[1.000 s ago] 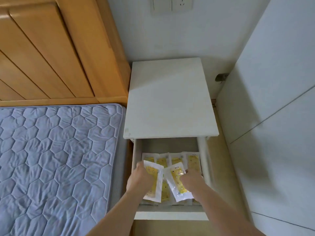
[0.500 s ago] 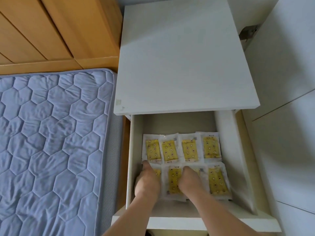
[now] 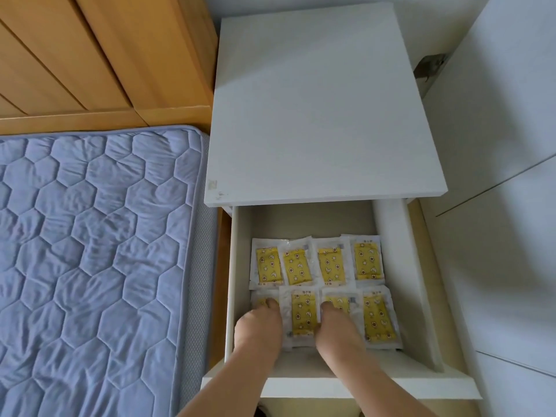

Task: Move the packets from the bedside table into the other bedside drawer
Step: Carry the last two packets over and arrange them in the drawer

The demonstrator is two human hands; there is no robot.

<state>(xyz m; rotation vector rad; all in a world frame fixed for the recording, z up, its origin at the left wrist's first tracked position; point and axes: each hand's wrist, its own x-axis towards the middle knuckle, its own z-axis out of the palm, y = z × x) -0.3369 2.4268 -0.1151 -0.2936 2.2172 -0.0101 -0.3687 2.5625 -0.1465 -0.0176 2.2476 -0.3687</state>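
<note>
Left fingers (image 3: 272,303): curled down onto the near-left packet (image 3: 262,300); whether they pinch it or only press cannot be told.
Right fingers (image 3: 328,307): bent onto the third packet of the near row (image 3: 343,300), the hold just as unclear.
Left hand (image 3: 258,326): inside the drawer (image 3: 391,266), covering most of its packet.
Right hand (image 3: 337,332): beside the left one, one packet (image 3: 304,314) showing between them.
Packets: eight counted, white sachets with yellow printed centres, in two rows of four on the drawer floor; far row (image 3: 316,263) uncovered, edges overlapping.
Hidden: print too small to read; forearms cut off at the bottom edge.
Drawer: pulled out under the white tabletop (image 3: 316,109); bare floor behind the far row and a narrow strip along the right wall.
Edges: the blue quilted mattress (image 3: 90,266) lies close on the left, the wooden headboard (image 3: 90,55) behind it, a white panel (image 3: 496,206) on the right.
</note>
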